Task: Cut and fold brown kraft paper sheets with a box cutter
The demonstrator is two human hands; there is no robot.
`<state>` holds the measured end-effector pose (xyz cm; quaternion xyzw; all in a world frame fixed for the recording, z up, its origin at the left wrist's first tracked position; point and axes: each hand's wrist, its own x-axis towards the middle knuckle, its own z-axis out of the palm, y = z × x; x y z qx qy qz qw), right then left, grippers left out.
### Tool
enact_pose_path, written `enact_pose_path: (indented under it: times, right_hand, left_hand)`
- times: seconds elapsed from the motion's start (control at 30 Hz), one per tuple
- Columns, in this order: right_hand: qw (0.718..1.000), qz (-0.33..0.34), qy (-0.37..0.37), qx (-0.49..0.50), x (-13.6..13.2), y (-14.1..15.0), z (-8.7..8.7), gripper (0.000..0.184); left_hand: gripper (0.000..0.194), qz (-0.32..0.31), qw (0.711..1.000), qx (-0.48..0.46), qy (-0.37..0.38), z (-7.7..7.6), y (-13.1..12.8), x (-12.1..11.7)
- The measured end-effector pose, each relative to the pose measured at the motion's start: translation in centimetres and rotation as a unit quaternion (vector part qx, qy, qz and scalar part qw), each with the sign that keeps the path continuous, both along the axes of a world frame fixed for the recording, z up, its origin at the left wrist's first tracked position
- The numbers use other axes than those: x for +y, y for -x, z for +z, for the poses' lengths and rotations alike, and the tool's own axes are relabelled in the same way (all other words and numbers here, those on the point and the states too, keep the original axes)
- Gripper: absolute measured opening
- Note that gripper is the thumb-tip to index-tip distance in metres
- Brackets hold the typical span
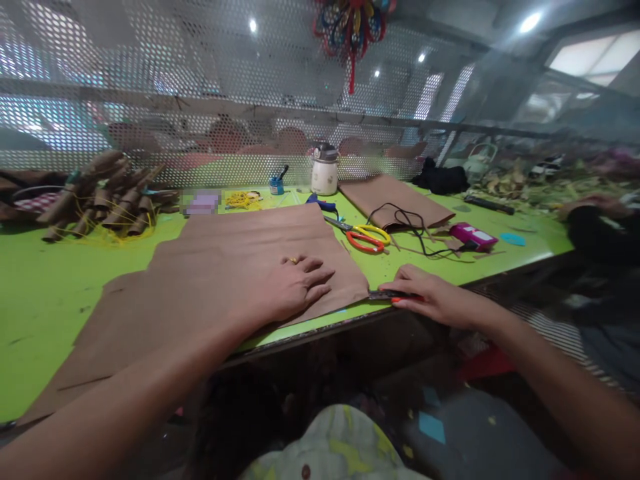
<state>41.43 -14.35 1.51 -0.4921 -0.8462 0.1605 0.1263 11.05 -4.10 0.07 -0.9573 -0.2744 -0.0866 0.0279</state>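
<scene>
Large sheets of brown kraft paper [220, 267] lie layered on the green tabletop, reaching to its front edge. My left hand [297, 287] rests flat on the paper with fingers spread, a ring on one finger. At the paper's right corner, my right hand [420, 293] is closed around a slim black tool with orange-red parts [383, 295]. The tool's dark end touches or nearly touches that corner; its exact kind is unclear. Just beyond lie scissors [367, 238] with one orange and one yellow handle, their blades pointing left near the paper's edge.
Behind stand a white bottle [324, 175] and a small blue jar [277, 185]. Folded brown paper [390, 199], a black cable [425, 240] and a magenta box [473, 237] lie right. Tied brown rolls [117, 197] sit left. Another person's arm [600, 207] shows at right.
</scene>
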Motion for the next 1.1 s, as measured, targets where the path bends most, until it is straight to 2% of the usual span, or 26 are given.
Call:
enact_pose_path:
  times: [0.27, 0.53, 0.83, 1.1]
  right_hand:
    - [1.0, -0.014, -0.007, 0.015, -1.2, -1.1, -0.3, 0.038]
    - [1.0, -0.001, -0.023, -0.006, -0.3, 1.2, -0.1, 0.035]
    - [1.0, -0.017, -0.014, -0.018, -1.5, 0.6, -0.1, 0.035]
    - [0.999, 0.009, -0.036, -0.014, -0.4, 3.1, 0.0, 0.027]
  left_hand:
    - [0.045, 0.006, 1.0, -0.006, -0.01, -0.1, -0.1, 0.0]
    - [0.044, 0.005, 1.0, -0.005, -0.018, -0.4, 0.0, 0.1]
    - [0.044, 0.007, 1.0, -0.005, -0.001, -0.1, -0.1, -0.1]
    - [0.044, 0.011, 1.0, 0.003, -0.001, 0.3, -0.2, -0.4]
